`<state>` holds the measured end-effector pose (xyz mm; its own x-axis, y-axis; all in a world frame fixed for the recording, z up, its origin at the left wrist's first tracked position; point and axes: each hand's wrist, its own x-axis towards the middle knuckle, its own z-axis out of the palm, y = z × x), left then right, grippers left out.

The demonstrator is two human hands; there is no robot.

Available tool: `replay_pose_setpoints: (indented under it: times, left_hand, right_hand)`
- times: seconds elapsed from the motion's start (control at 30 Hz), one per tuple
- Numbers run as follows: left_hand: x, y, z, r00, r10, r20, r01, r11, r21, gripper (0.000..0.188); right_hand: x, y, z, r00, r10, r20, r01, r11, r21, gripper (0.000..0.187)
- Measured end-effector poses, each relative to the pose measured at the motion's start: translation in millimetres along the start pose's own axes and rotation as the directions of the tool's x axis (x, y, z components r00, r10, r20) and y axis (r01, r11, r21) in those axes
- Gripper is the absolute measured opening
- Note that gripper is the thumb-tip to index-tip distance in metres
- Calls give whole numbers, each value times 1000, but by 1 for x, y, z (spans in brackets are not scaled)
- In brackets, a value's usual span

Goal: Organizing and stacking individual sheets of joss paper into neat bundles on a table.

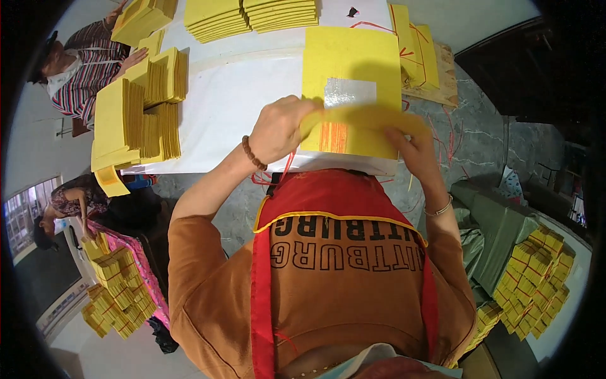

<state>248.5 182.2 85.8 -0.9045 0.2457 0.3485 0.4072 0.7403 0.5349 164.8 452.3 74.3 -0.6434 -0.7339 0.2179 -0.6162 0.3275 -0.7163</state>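
In front of me on the white-covered table (233,95) lies a large yellow sheet of joss paper (353,54), with a silver patch and an orange printed block. Above its near part, a curved, motion-blurred piece of yellow paper (363,117) spans my two hands. At its left end, my left hand (281,129) is closed on it, a brown bead bracelet at the wrist. My right hand (416,148) grips the other end, thumb toward the middle. Whether the held piece is one sheet or several cannot be told. Red ties (287,164) hang by the table edge below my left hand.
Yellow paper stacks stand at the table's left (126,120) and far side (249,16). Red-tied bundles (416,57) sit on a wooden board at the right. One co-worker (88,69) handles stacks at far left; another person (76,202) is lower left. Tied bundles (533,278) are piled lower right.
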Motion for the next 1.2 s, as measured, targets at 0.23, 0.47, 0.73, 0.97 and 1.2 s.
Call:
replay_pose_setpoints:
  times: [0.23,0.47,0.73,0.97,1.2]
  left_hand:
    - [29,-22,1,776,-567,278,623,620,-477,33]
    - [37,-26,3,717,-577,392,660,378,-650,32]
    - [39,-25,2,691,-652,311,652,379,-657,27]
    - [49,-3,-5,956,23,-294,79,941,329,44]
    - [56,25,27,942,273,194,-308,934,182,62]
  right_hand:
    - [30,-16,19,871,419,-257,-194,773,603,33]
    - [39,-6,13,866,476,-153,-292,730,618,39]
    - [39,0,21,825,515,-235,-336,780,528,38]
    - [39,4,24,809,520,-275,-355,804,477,37]
    - [40,8,24,810,513,-284,-353,814,462,38]
